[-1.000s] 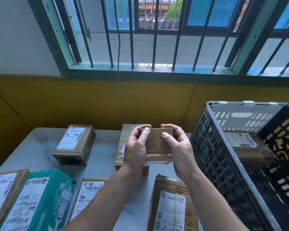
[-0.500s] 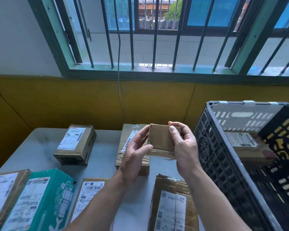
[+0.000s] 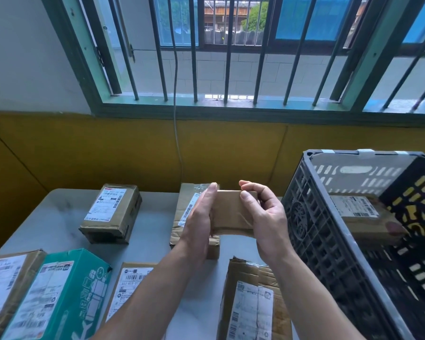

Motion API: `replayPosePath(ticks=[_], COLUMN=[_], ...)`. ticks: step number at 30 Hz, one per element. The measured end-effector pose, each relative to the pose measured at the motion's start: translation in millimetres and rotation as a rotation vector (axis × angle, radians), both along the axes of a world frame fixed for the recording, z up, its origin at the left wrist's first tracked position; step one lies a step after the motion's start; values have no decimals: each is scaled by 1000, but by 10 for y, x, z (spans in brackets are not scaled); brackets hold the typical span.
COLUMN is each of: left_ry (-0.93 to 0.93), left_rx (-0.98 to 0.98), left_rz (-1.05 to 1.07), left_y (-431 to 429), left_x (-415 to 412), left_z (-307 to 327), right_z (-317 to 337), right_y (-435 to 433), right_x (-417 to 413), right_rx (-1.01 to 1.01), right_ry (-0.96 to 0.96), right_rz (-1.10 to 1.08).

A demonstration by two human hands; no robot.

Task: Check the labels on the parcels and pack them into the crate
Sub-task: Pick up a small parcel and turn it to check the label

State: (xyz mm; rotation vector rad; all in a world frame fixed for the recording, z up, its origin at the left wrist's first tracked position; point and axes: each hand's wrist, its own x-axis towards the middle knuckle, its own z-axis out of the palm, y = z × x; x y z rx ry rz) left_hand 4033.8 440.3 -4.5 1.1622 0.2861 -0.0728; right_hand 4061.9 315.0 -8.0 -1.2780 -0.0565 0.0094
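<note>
Two hands hold a small plain brown cardboard parcel point(image 3: 231, 214) in the air above the grey desk point(image 3: 59, 222), just left of the dark grey latticed plastic crate point(image 3: 304, 217). The left hand point(image 3: 199, 222) presses straight fingers flat against the parcel's left end. The right hand point(image 3: 268, 217) grips the right end, thumb in front and fingers curled behind. One labelled brown parcel point(image 3: 361, 217) lies inside the crate. A teal printed carton point(image 3: 59, 290) sits at the desk's near left.

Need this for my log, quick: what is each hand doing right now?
Left hand: fingers straight, pressed flat against the small brown parcel at its left end.
Right hand: grips that parcel, thumb on its face, fingers curled behind.
</note>
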Motion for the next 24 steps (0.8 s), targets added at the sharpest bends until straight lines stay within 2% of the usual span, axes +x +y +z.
replayPosePath(ticks=[2, 5, 8, 13, 20, 24], left_ry=[10, -12, -24, -59, -23, -72], left_rx=[41, -11, -13, -59, -129, -151], left_rz=[72, 122, 136, 120, 35, 38], left_y=[-4, -41, -103, -121, -75, -36], left_x=[24, 7, -26, -25, 9, -11], left_z=[-34, -78, -81, -87, -98, -107], right_z=[11, 35, 62, 32, 26, 22], right_y=[3, 8, 15, -26, -44, -89], right_x=[-8, -13, -12, -12, -56, -9], right_rx=[11, 19, -62, -167, -112, 50], right_ry=[14, 55, 93, 225, 183, 248], right_rz=[5, -21, -51, 20, 82, 118])
